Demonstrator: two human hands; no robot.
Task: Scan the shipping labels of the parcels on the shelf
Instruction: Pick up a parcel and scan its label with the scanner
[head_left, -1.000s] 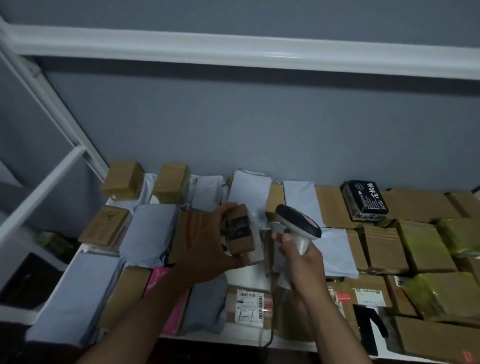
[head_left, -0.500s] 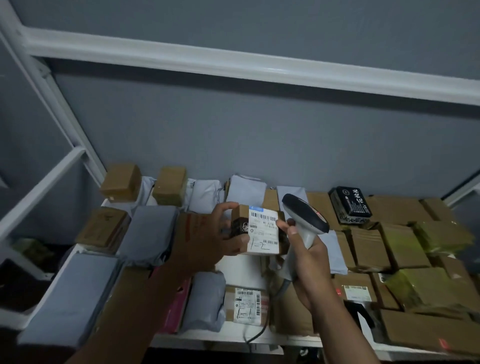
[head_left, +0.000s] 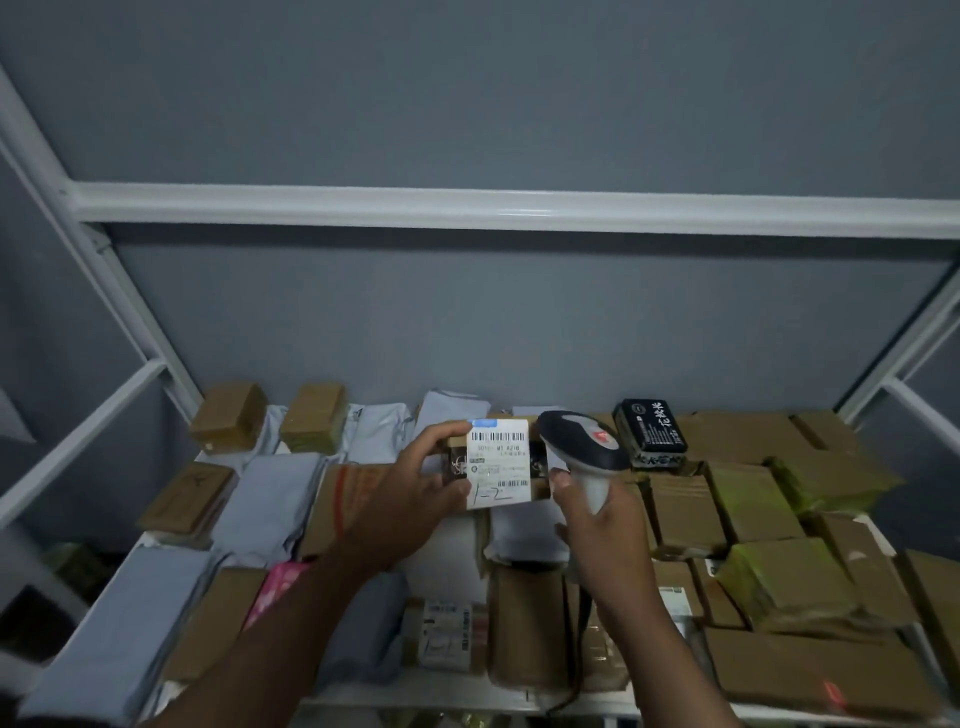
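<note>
We judge scanning underway: our left hand (head_left: 410, 499) grips a small parcel (head_left: 496, 462) above the shelf (head_left: 467, 696), label up. Right hand (head_left: 597, 525) clasps the scanner (head_left: 582, 447) beside it; next, aim at barcode.

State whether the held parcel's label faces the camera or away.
Facing the camera: the small parcel in the left hand shows its barcodes.

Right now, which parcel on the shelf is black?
The small black box with white characters at the back, just right of the scanner. The other parcels are brown cardboard or grey bags.
</note>
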